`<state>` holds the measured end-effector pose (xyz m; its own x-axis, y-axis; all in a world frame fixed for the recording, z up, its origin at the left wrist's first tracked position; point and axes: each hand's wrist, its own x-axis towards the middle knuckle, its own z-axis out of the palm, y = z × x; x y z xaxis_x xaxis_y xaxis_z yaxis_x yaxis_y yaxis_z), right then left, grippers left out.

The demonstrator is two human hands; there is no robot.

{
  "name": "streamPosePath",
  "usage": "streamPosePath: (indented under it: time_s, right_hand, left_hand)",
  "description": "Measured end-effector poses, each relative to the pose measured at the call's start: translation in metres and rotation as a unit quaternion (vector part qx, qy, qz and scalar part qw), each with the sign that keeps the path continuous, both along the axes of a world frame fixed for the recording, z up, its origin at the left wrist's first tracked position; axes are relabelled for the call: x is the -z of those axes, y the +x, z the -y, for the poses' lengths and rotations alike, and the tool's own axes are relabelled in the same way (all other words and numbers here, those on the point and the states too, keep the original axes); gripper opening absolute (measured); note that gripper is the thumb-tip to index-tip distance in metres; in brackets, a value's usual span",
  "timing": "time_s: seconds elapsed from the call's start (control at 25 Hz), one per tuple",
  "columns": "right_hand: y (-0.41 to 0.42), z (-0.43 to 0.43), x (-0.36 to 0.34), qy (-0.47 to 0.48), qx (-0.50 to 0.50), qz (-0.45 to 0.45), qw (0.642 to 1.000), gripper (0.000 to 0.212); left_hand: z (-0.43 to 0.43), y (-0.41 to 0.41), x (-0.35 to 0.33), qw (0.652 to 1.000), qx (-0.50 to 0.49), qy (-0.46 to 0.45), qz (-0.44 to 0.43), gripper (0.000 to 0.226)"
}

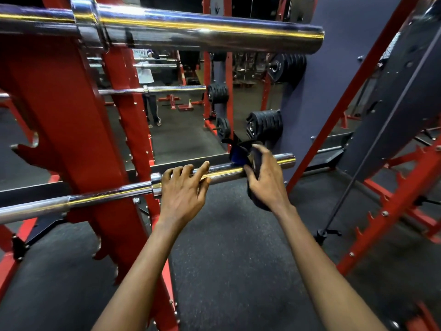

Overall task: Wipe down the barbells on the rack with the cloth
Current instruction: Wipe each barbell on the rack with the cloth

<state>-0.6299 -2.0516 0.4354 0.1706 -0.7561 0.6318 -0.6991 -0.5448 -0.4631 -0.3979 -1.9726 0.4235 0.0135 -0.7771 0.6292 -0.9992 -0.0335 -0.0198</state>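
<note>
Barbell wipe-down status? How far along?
Done: no wiped stretch is distinguishable; the chrome looks alike everywhere. In hand: right hand grips the cloth against the sleeve of the lower barbell near its end; left hand holds the sleeve by the collar. Left: probably that bar's shaft; the upper barbell may need wiping too, its state can't be told.

Lower barbell under upper barbell, both on rack.
Left hand grips lower barbell right of rack; right hand further right, holding cloth against it; weight plates behind.
</note>
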Motion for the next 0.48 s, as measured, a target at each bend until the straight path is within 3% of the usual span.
streamPosePath:
  time_s: [0.08, 0.16, 0.24, 0.36, 0.48]
  right_hand:
    - [-0.017, 0.014, -0.005, 0.016, 0.033, 0.082, 0.996, 0.056]
    - [-0.025, 0.027, -0.006, -0.010, 0.089, 0.103, 0.991, 0.049]
    - [-0.011, 0.025, 0.000, -0.042, 0.110, 0.060, 0.991, 0.051]
    - [0.005, 0.012, 0.015, -0.078, 0.048, -0.012, 0.996, 0.045]
    - [-0.015, 0.026, 0.022, -0.129, 0.010, -0.008, 0.992, 0.035]
  left_hand:
    - [0.001, 0.000, 0.000, 1.000, -0.006, 0.004, -0.005, 0.050]
    - [0.003, -0.002, -0.001, 1.000, -0.012, 0.018, -0.012, 0.050]
    - [0.005, -0.003, -0.003, 0.999, -0.023, 0.030, -0.021, 0.050]
    - [0.005, -0.008, -0.005, 0.998, -0.042, 0.037, -0.030, 0.051]
    - [0.002, -0.007, -0.007, 0.997, -0.038, 0.043, -0.045, 0.051]
